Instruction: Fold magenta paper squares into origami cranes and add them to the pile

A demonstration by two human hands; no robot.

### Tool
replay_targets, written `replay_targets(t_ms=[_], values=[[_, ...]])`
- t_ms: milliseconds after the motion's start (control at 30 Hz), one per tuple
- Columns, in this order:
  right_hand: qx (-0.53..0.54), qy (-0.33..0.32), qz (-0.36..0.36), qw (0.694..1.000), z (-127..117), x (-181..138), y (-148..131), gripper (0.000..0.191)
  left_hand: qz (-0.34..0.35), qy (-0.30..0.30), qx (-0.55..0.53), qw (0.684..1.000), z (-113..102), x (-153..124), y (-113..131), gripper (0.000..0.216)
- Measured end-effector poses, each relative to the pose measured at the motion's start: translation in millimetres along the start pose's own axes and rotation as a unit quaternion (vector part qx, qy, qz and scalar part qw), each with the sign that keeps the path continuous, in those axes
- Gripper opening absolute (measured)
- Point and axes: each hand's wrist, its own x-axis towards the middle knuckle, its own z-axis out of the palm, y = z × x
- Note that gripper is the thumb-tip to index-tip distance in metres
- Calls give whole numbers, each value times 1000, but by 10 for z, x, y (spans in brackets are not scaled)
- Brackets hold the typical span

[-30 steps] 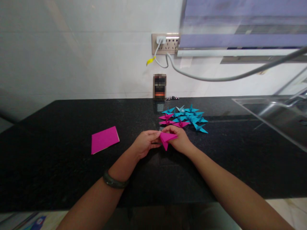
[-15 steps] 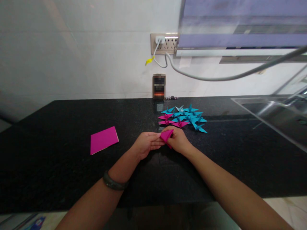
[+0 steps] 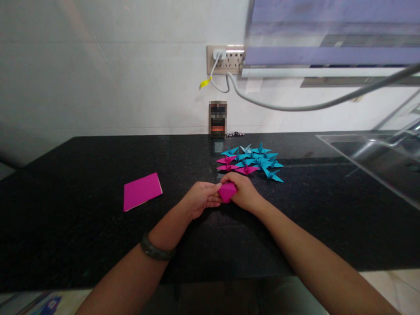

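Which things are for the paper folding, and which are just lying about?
Seem part of it:
pink folded paper, in the left hand and right hand
flat pink paper
paper birds

Seem just there:
blurred upright thing by the wall
beaded string
plug
grey cable

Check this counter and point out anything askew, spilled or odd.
No spill shows. The pink paper lies askew on the counter, not square with its front edge, and one pale crane stands out among brighter blue and pink cranes.
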Motion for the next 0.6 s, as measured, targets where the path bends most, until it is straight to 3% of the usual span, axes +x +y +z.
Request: replay_targets(t_ms=[200, 267, 433, 500, 600], values=[[87, -15, 15, 996, 27, 7, -2, 16, 6, 10, 5, 1000, -31, 27, -19, 25], [144, 3, 66, 987, 44, 22, 7, 18, 15, 23, -5, 1000, -39, 33, -9, 23], [313, 42, 292, 903, 66, 68, 1, 20, 75, 56, -59, 994, -63, 66, 2, 21], [335, 39, 324, 884, 56, 75, -11, 17, 97, 60, -67, 991, -64, 73, 0, 24], [337, 60, 315, 885, 32, 77, -25, 15, 108, 75, -24, 991, -50, 62, -4, 27]])
